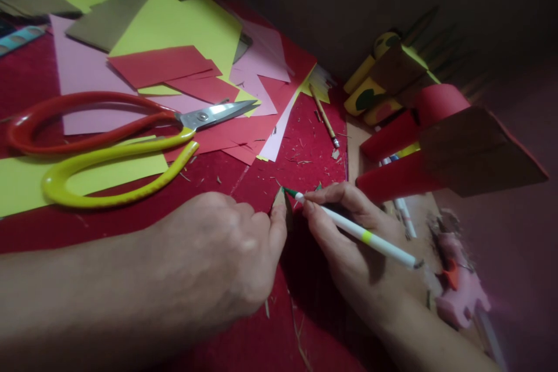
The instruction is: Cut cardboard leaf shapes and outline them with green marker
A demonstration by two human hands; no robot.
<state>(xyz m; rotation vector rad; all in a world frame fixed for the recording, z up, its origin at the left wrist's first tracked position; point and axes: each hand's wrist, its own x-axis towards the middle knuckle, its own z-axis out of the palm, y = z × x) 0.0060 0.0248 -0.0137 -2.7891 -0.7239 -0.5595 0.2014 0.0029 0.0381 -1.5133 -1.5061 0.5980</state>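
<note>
Small piece, held in left hand's curled fingers, is seemingly being coloured with marker pinched in right hand; steadiness needed next.

The work surface carries paper sheets at far left, overlapping one another. Scissors lie partly on these sheets, forward of the left hand, blades directed right. A pencil is located right of the sheets, beyond both hands. The small piece is positioned at the left fingertips; the marker, in the right hand, extends to its tip. Cardboard assemblies stand at far right.
</note>
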